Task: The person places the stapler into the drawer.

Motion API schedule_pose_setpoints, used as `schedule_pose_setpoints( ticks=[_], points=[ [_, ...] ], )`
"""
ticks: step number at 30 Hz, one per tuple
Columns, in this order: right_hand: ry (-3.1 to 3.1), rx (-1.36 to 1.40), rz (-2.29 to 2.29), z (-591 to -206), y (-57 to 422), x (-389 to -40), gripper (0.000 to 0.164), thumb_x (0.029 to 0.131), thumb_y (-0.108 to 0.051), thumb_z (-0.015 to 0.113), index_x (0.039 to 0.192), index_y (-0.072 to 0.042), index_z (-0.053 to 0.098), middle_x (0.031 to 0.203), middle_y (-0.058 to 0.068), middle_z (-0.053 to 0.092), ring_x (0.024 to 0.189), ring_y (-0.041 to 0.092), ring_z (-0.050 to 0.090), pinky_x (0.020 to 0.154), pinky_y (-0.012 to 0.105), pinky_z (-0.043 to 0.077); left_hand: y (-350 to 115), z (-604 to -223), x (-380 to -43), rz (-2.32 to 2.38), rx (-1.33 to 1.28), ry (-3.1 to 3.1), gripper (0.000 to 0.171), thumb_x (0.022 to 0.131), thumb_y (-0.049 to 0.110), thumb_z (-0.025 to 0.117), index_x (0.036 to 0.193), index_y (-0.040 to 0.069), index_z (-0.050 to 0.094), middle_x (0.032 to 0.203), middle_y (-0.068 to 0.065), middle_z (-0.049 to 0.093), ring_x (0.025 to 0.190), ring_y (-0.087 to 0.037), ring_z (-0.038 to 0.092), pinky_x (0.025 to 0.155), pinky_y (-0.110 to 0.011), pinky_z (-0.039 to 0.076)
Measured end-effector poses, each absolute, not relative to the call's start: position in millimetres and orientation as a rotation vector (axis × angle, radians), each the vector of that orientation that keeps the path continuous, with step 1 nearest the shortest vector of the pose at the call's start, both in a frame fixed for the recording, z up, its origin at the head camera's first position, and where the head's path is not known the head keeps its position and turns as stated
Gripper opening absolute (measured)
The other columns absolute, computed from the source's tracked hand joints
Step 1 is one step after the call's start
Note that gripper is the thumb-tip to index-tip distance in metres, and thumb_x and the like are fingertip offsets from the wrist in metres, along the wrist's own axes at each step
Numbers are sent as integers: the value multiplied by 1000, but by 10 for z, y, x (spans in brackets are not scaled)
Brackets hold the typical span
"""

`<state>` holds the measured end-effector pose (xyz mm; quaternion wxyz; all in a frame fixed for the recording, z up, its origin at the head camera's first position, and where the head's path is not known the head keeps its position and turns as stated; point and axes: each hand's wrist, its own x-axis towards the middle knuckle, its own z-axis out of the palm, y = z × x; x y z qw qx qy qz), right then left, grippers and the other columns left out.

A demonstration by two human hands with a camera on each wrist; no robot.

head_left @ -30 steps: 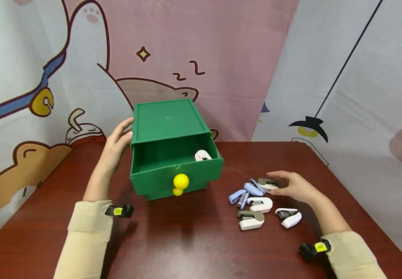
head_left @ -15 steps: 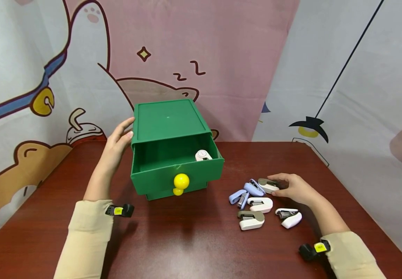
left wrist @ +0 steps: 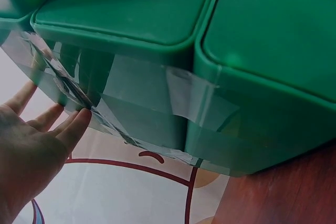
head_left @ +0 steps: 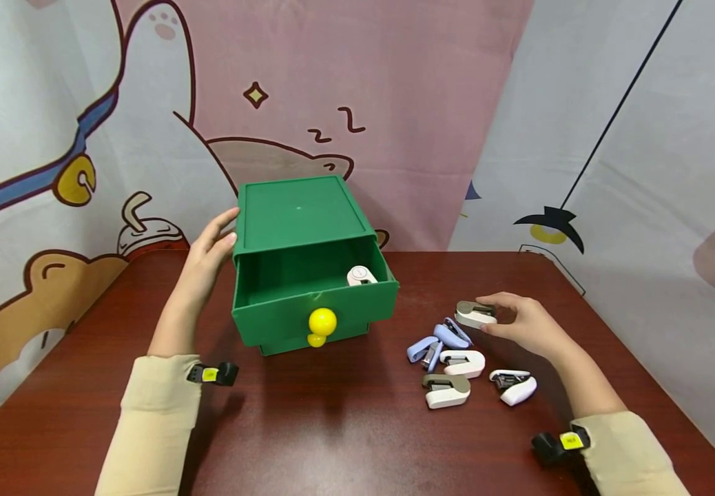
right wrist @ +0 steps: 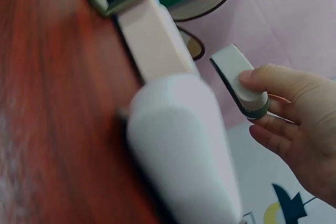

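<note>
My right hand (head_left: 527, 322) pinches a white stapler with a grey-green top (head_left: 475, 314) between thumb and fingers, just behind the other staplers. In the right wrist view this held stapler (right wrist: 239, 80) shows its white underside and dark edge. On the left, my left hand (head_left: 206, 251) touches the side of a green drawer box (head_left: 302, 213) with its fingertips. The left wrist view has those fingers (left wrist: 79, 124) extended against clear tape on the box's side. The drawer (head_left: 314, 306), with a yellow knob (head_left: 322, 322), is pulled out. Inside it at the right lies a white stapler (head_left: 360, 276).
Blue staplers (head_left: 452, 335) lie nearest the held one. In front of them are a white stapler (head_left: 465, 364) and a white stapler with a grey-green top (head_left: 447, 391). Another white stapler (head_left: 514, 387) lies to the right. A printed curtain (head_left: 419, 124) hangs behind the table (head_left: 357, 441).
My right hand has closed on the grey-green-topped stapler and raised it, moving slightly away from the blue staplers. The left hand and the drawer box have stayed put.
</note>
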<state>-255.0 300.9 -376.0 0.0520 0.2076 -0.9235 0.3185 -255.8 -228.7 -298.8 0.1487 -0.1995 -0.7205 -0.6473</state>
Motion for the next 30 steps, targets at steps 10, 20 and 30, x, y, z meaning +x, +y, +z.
schedule_pose_setpoints(
  ticks=[10, 20, 30],
  points=[
    [-2654, 722, 1013, -3437, 2761, -2393, 46, 81, -19, 79, 124, -9, 64, 114, 4, 62, 95, 19, 53, 78, 36, 43, -2290, -2984, -2549, -1876, -572, -2059, 51, 101, 22, 46, 148, 7, 36, 140, -17, 41, 123, -21, 44, 104, -39, 32],
    [-2489, 849, 1073, -3132, 2437, -2204, 48, 76, -6, 81, 121, -12, 66, 113, 0, 62, 84, 12, 57, 68, 28, 46, -2292, -2983, -2542, -1877, -585, -2065, 52, 101, 22, 46, 148, 6, 34, 143, -17, 38, 128, -24, 39, 105, -43, 29],
    [-2292, 959, 1057, -2685, 2059, -1944, 48, 68, 13, 79, 113, 4, 66, 105, 12, 65, 78, 10, 58, 62, 24, 44, -2281, -2978, -2547, -1881, -594, -2059, 52, 101, 22, 46, 148, 6, 34, 143, -17, 37, 125, -23, 42, 104, -40, 31]
  ],
)
